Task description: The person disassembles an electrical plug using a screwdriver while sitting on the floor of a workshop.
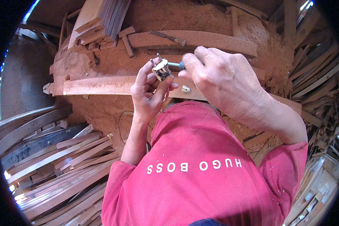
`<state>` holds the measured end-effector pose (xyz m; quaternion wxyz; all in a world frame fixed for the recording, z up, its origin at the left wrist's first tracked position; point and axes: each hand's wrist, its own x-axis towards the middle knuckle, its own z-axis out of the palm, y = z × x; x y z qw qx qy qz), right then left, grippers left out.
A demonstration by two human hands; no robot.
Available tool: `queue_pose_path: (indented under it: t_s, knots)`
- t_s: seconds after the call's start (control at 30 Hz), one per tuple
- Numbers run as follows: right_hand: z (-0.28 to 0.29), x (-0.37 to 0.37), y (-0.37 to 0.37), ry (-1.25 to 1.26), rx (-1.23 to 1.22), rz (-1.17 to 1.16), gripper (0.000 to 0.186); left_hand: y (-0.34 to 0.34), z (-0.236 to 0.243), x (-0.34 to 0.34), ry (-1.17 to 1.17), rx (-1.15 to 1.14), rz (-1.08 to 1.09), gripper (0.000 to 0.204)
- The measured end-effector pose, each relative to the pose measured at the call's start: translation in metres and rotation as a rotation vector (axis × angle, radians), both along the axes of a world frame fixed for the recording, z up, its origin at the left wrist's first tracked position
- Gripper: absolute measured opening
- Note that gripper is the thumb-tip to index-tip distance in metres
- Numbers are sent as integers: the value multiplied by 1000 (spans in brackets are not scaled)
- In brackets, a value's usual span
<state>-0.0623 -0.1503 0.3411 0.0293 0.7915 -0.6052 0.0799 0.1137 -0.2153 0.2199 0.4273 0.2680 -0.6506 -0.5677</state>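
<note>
Between the thumb and fingers of my left hand (150, 88) is an opened electric plug (162, 70). Its two metal pins point up and away, and its dark inside faces me. My right hand (220, 73) is closed round the dark handle of a screwdriver (181, 65). The screwdriver's pale shaft reaches left to the side of the plug; whether its tip sits in a screw is too small to tell. Just below my hands a small white plug cover (185, 89) lies on a long wooden board (113, 86).
A hammer-like tool (167, 37) rests on a thick board (214, 40) farther off. Stacked planks (101, 22) stand at the far left, and more lumber (64, 158) is piled at the near left. Wood scraps (320, 79) heap up at the right. Sawdust covers the ground.
</note>
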Motion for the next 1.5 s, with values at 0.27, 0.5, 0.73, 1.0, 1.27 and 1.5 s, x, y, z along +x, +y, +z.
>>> queue_pose_path:
  t_s: [0.27, 0.5, 0.73, 1.0, 1.27, 1.5]
  knots:
    - [2, -3, 1, 14, -67, 78, 19, -1, -2, 4, -29, 9, -33, 52]
    - [1, -7, 1, 7, 91, 47, 17, 0, -9, 4, -12, 34, -27, 53]
    - [0, -2, 0, -81, -2, 27, 15, -1, -6, 4, -33, 24, -27, 52]
    - [-2, -4, 1, -81, -15, 29, 14, 0, -6, 5, -13, 25, -40, 52]
    - [-10, -10, -2, -139, 27, 10, 21, 1, -7, 4, -28, 35, -37, 52]
    - [-12, -13, -4, -201, 99, -35, 22, 1, -8, 3, -36, 28, -35, 52]
